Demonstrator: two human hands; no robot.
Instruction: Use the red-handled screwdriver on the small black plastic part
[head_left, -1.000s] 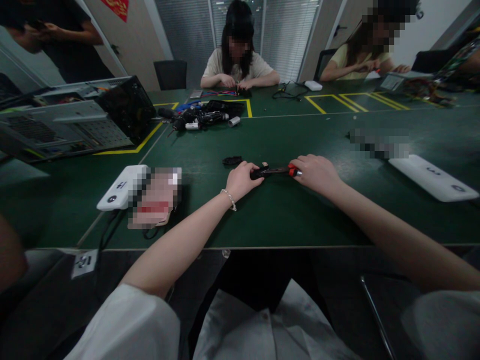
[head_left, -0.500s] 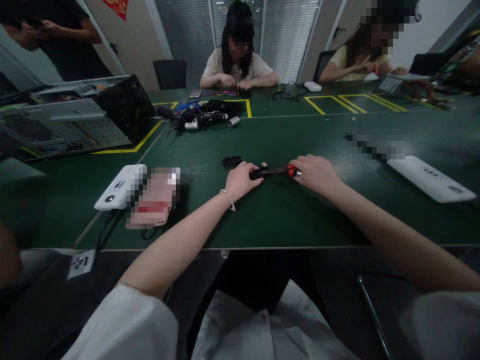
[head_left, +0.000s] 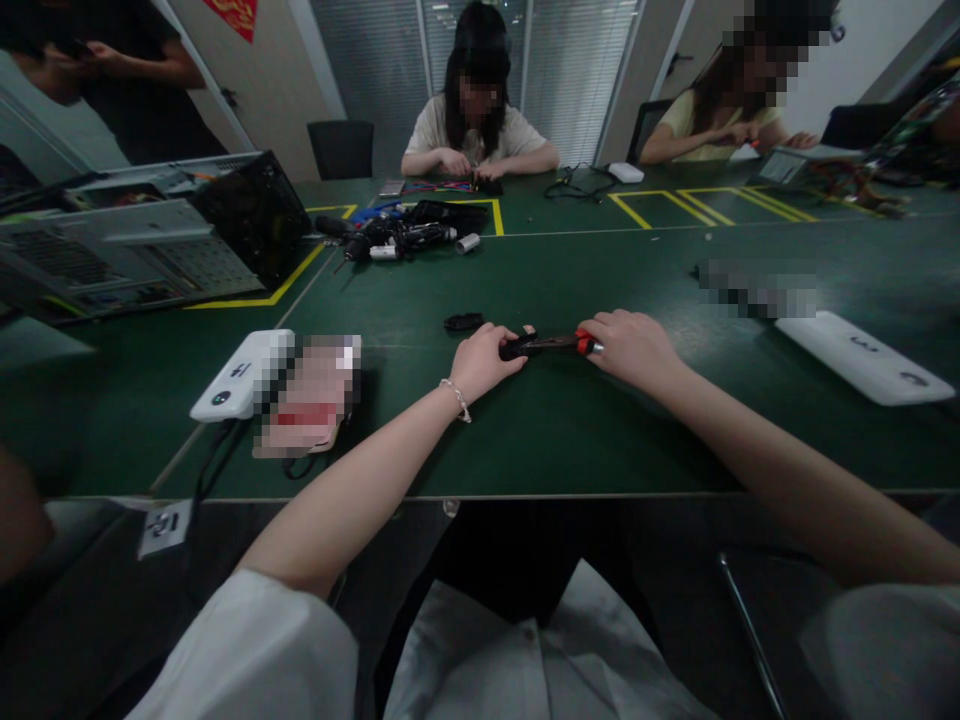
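My left hand (head_left: 481,362) is closed around a small black plastic part (head_left: 516,348) just above the green table. From the right, my right hand (head_left: 628,345) grips red-handled pliers (head_left: 556,343), whose dark metal jaws reach the black part. The fingers hide much of the handles, and I cannot tell how tightly the jaws bite. Another small black piece (head_left: 463,321) lies on the table just beyond my left hand.
On the left lie a white power bank (head_left: 241,375) and a blurred-out phone (head_left: 311,395). Another white power bank (head_left: 862,357) is at right. Farther back are an open computer case (head_left: 135,245) and a cable pile (head_left: 405,232). Other people are across the table.
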